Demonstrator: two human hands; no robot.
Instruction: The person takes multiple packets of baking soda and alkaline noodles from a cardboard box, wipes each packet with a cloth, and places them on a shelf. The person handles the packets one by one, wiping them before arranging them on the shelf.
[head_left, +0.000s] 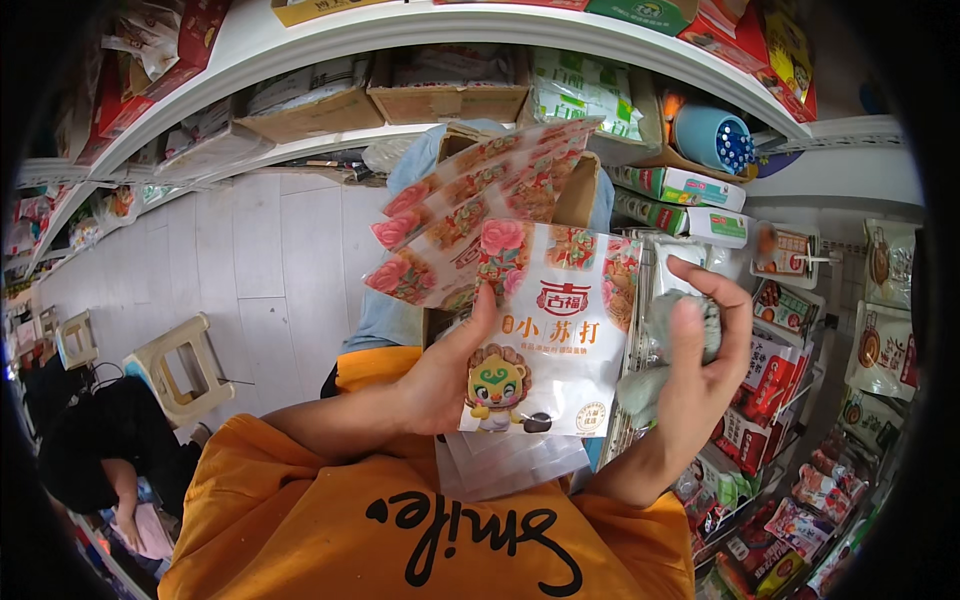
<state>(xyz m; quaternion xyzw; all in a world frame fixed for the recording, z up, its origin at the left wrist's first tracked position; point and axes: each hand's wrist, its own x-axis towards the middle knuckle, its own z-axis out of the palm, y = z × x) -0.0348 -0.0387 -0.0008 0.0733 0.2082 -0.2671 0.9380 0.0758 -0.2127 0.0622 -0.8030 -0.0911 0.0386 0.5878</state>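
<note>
My left hand (442, 367) grips a fanned stack of flat printed plastic pouches (450, 232), its thumb over the front baking soda pouch (559, 337). That pouch faces up, with flowers along its top and a cartoon figure at its lower left. Clear plastic edges (510, 461) stick out below it. To the right of the pouches, my right hand (709, 337) is raised with the fingers curved and apart, holding nothing. Greenish-grey plastic-wrapped items (641, 394) lie below and behind it. A cardboard box (581, 195) stands between my knees, partly hidden by the pouches.
Ahead runs a white shelf (450, 19) with cardboard cartons (450, 101) of packets beneath. At right are small boxes (705, 187), a blue tub (712, 139) and racks of packets (765, 382). A plastic stool (180, 367) stands at left, near a crouching person (105, 442).
</note>
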